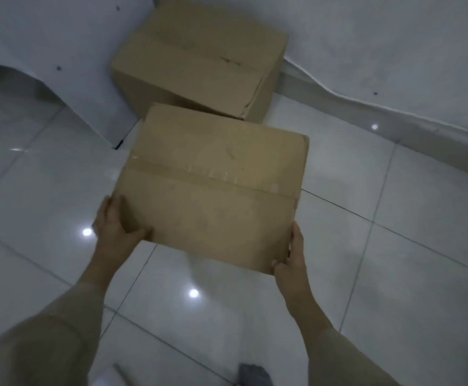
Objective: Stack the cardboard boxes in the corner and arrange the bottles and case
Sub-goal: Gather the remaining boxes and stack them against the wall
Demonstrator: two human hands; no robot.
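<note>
Stacking is under way: a taped cardboard box [213,188] is gripped at both near corners, left hand [115,224] and right hand [292,260] fingers curled round its edges. Next, it must be lifted toward 12 o'clock and lowered squarely onto the corner box [199,57].

Taped box [213,188] aloft (second [199,59] cornered)

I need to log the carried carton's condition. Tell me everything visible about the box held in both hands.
The held box is plain brown cardboard, closed, with clear tape along its top seam. It is carried above the tiled floor, top face toward the camera, slightly skewed. The left hand grips its near-left corner, the right hand its near-right corner. No markings show.
</note>
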